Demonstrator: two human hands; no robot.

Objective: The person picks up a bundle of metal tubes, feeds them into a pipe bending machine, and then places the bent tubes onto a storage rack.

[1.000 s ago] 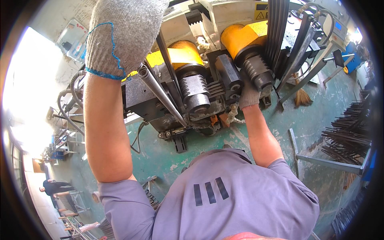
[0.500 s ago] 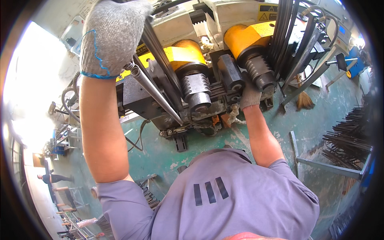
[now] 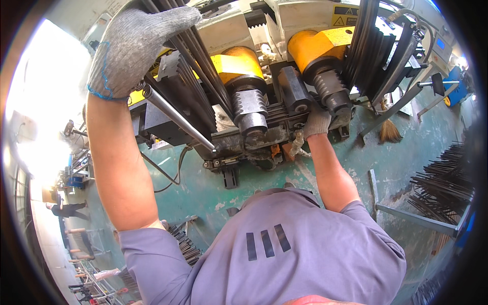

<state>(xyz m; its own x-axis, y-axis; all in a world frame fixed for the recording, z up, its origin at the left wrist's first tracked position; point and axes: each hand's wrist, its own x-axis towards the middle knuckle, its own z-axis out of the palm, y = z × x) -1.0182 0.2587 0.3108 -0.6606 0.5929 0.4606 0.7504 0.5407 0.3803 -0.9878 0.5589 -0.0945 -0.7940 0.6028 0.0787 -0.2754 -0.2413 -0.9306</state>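
My left hand, in a grey knitted glove with blue edging, is at the upper left of a machine. Its thumb lies across a bundle of long dark metal bars; the other fingers are partly hidden. Just below the hand is a slim rod with a coil spring. Lower and to the right, my gloved right hand reaches in beside a dark six-sided block and a grooved cylinder. These parts hide its fingers. Another grooved cylinder stands left of the block.
Yellow housings sit behind the cylinders. More dark bars slant up at the right. A metal frame and a pile of thin rods are at the right. A broom stands nearby. A person is far left.
My left hand has shifted left and its thumb now shows stretched out. The spring rod and the bars' upper ends have swung left, exposing more dark plates. My right hand has barely moved.
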